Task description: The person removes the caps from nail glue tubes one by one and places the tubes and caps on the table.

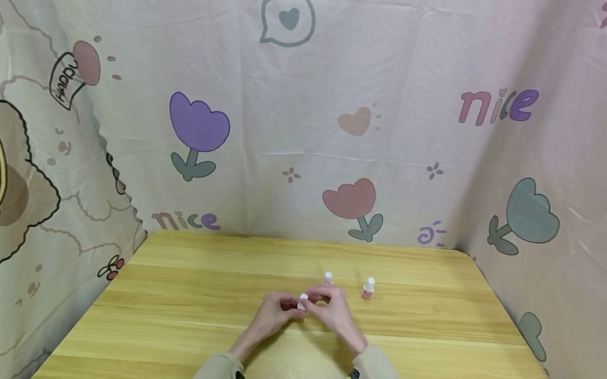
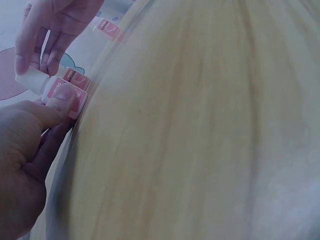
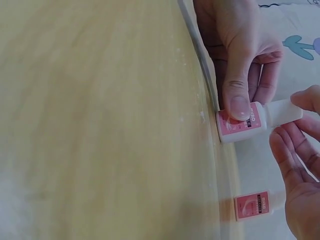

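Bottle [image 3: 259, 121]: being held upright near the middle of the table [image 1: 171, 309], between both hands; whether its base is being rested on the wood cannot be told.
Left hand [image 1: 275, 310]: the bottle's body is being pinched, the thumb being pressed flat on the pink label [image 3: 231, 129] and the other fingers being curled behind it.
Right hand [image 1: 331, 307]: the white cap [image 3: 284, 112] is being pinched between thumb and fingertips, the gap being closed to the cap's width; the remaining fingers are being kept bent.
Rear bottle [image 1: 327, 277]: being stood just beyond the right hand, its lower part being hidden in the head view.
Right bottle [image 1: 368, 289]: being stood upright, capped, apart from both hands.
Sleeves [image 1: 382, 375]: being worn in beige.
Cloth [image 1: 299, 85]: being hung behind the table, printed with flowers.
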A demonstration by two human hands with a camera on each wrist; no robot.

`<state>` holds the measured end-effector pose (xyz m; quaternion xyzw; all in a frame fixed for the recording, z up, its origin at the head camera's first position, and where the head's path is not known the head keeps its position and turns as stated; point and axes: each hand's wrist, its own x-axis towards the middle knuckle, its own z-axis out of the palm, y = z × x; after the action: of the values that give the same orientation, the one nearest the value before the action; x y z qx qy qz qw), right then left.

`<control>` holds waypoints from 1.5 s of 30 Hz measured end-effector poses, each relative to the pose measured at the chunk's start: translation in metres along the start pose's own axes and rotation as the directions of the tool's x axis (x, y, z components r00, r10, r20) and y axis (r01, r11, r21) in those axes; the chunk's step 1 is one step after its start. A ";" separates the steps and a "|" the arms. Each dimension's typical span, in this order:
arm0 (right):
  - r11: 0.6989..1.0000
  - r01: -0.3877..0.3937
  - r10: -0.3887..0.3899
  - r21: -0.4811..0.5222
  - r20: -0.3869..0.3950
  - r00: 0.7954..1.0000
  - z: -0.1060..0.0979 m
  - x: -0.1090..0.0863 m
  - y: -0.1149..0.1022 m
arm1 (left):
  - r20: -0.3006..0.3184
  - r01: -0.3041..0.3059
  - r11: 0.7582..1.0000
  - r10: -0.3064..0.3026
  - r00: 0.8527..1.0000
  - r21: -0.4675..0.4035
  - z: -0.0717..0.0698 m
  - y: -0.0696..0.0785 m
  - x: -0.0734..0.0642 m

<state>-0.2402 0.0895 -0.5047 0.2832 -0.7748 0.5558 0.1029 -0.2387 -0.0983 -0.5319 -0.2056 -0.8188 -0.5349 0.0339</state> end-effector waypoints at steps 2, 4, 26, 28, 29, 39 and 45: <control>1.000 -0.005 0.005 0.013 -0.001 1.000 0.000 0.000 0.000 | 0.002 0.003 1.000 -0.003 1.000 0.002 0.000 0.000 0.000; 0.999 -0.034 0.034 0.028 -0.002 0.999 -0.001 0.000 -0.001 | 0.005 0.008 1.000 -0.008 1.000 0.001 0.000 0.000 0.000; 0.993 -0.104 0.102 0.060 0.025 0.994 -0.001 -0.001 0.000 | 0.006 0.001 1.000 -0.001 1.000 0.002 0.000 0.000 0.000; 0.992 -0.112 0.111 0.060 0.023 0.994 -0.002 -0.001 0.001 | 0.006 0.001 1.000 -0.001 1.000 0.002 0.000 0.000 0.000; 0.991 -0.121 0.120 0.056 0.019 0.993 -0.002 -0.001 0.000 | 0.006 0.001 1.000 -0.001 1.000 0.002 0.000 0.000 0.000; 0.988 -0.151 0.152 0.035 -0.020 0.988 0.000 0.000 -0.003 | 0.008 0.014 1.000 -0.014 1.000 -0.012 0.000 0.000 -0.001; 0.993 -0.104 0.104 0.047 0.006 0.995 -0.001 0.000 -0.001 | 0.008 0.015 1.000 -0.015 1.000 -0.008 0.000 0.000 0.000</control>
<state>-0.2399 0.0899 -0.5038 0.2459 -0.7752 0.5782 0.0656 -0.2383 -0.0982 -0.5320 -0.2016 -0.8184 -0.5375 0.0258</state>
